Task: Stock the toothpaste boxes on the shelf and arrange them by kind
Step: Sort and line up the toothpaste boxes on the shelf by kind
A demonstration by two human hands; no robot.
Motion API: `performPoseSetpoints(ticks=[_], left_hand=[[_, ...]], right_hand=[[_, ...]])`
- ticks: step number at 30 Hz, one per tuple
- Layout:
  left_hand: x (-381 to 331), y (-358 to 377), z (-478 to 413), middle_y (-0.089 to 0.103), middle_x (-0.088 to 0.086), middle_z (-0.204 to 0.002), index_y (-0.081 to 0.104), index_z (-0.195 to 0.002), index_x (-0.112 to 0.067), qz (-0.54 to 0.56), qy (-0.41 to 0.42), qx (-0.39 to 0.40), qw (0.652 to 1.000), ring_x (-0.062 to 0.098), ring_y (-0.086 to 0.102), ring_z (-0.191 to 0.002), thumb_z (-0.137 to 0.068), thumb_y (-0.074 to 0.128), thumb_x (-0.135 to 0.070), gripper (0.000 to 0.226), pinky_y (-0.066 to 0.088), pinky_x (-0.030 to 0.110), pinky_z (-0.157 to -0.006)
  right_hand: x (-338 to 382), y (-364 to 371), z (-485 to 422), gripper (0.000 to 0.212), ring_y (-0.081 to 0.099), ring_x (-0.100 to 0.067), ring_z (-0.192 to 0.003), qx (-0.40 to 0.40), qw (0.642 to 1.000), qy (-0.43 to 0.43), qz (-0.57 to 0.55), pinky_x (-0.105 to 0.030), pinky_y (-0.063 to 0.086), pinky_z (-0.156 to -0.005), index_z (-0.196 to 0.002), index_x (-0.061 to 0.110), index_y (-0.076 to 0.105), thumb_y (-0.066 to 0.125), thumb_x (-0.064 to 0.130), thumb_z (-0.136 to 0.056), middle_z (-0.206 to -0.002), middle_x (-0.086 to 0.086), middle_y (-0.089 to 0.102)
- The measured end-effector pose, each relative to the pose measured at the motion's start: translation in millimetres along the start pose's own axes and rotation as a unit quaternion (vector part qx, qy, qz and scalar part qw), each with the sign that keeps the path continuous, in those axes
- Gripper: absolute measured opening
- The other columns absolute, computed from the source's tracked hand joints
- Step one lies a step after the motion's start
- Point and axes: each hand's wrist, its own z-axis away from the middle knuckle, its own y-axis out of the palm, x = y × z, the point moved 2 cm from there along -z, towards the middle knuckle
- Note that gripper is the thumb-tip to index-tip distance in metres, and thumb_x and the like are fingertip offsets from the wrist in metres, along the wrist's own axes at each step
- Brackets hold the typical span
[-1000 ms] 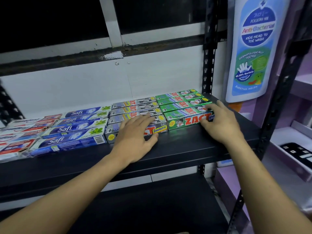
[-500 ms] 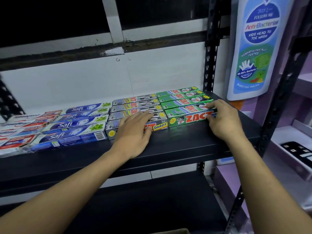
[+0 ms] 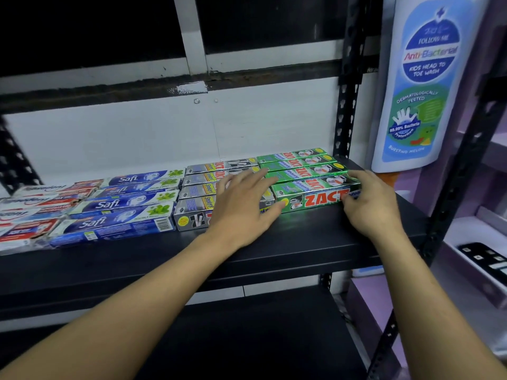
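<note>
Head view: on the black shelf (image 3: 301, 242), the left hand (image 3: 241, 204) lies flat, fingers spread, on the silver Zact boxes (image 3: 197, 187). At its 3 o'clock, the right hand (image 3: 370, 204) curls round the end of the front green Zact box (image 3: 310, 200) — blue Safi boxes (image 3: 131, 204) sit at 9 o'clock.

Retail shop, toiletries section. Black metal shelf (image 3: 301, 242) on slotted uprights (image 3: 346, 111). Stock laid flat in brand blocks, several boxes each: green Zact boxes (image 3: 310, 200) at the right, silver Zact boxes (image 3: 192, 215) touching them, then blue Safi boxes (image 3: 115, 223), then red-and-white boxes (image 3: 24, 229) at far left. Big bottle-shaped promo board (image 3: 425, 83) for kids' anti-bacterial wash by the right post. Purple display unit (image 3: 463, 281) just beside the rack
</note>
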Motion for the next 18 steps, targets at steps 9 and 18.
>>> performPoseSetpoints(ticks=[9,18], left_hand=[[-10,15,1,0.049,-0.010,-0.149,0.066,-0.125,-0.037,-0.031,0.012,-0.046,0.998,0.020,0.037,-0.141,-0.098,0.045,-0.051,0.037,0.000,0.045,-0.117],[-5,19,0,0.059,-0.008,-0.139,0.074,-0.112,-0.036,-0.006,0.031,-0.070,0.997,0.024,0.047,-0.133,-0.097,0.059,-0.042,0.023,0.013,0.046,-0.110]], right_hand=[[-6,-2,0,0.038,0.055,-0.019,-0.082,-0.029,0.997,0.063,-0.038,-0.024,0.042,-0.076,-0.126,0.022,0.064,0.058,0.012,-0.090,-0.109,-0.010,0.069],[-4,-6,2,0.038,0.061,-0.030,-0.103,-0.048,0.996,0.064,-0.031,-0.026,0.041,-0.080,-0.123,0.017,0.068,0.053,0.005,-0.090,-0.117,-0.012,0.068]])
